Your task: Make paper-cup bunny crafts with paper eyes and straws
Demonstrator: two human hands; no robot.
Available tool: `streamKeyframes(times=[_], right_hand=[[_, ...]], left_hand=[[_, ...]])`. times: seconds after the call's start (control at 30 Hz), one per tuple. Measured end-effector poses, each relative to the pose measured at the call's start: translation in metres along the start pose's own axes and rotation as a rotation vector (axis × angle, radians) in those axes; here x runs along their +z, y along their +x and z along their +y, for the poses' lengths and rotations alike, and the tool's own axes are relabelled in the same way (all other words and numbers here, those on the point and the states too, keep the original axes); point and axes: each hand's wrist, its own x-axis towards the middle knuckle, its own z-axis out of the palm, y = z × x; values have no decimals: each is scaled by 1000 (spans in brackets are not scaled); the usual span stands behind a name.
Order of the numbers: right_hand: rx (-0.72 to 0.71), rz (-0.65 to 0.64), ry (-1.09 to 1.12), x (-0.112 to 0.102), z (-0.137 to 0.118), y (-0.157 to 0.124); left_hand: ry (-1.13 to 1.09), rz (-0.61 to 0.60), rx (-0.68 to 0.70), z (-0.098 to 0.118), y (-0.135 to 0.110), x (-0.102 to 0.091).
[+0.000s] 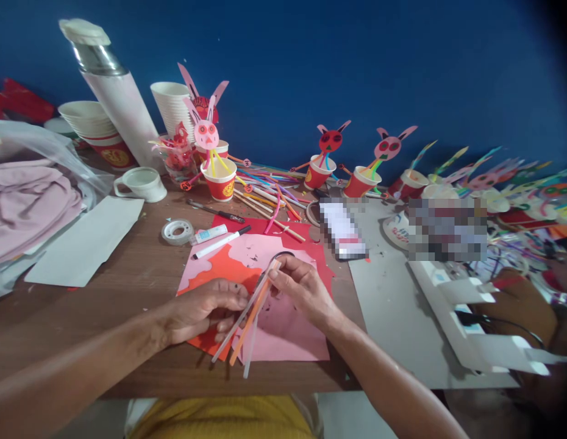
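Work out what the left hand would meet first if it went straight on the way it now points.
Most likely the pale strip nearest it, one of the thin strips pinched in the right hand. The left hand looks so close that it may already touch; depth is unclear here.

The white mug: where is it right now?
In the head view, the white mug stands left of centre, just in front of the tall flask and behind the white sheet.
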Motion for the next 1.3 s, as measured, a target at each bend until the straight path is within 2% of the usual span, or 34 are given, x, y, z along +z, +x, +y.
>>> streamKeyframes(times=[0.23, 0.43, 0.53, 0.73, 0.9, 1.1, 1.17, 1.3], right_hand=[[-46, 23, -68, 4, 1, -2], [-178, 79, -308, 12, -2, -10], [-203, 83, -332, 13, -3, -11], [-157, 104, -241, 11, -1, -10], [-116, 26, -115, 8, 0, -11], [-64, 5, -15, 6, 2, -10], [-54, 30, 80, 6, 4, -7], [27, 123, 345, 3, 9, 2]], left_hand=[[-12, 81, 25, -3, 3, 2], [85, 103, 7, -6, 5, 8], [76, 101, -20, -4, 3, 8], [6, 96, 14, -4, 2, 5], [9, 34, 17, -4, 3, 6], [-4, 51, 29, -1, 0, 7], [3, 70, 67, 0, -3, 7], [114, 130, 230, 4, -9, 4]])
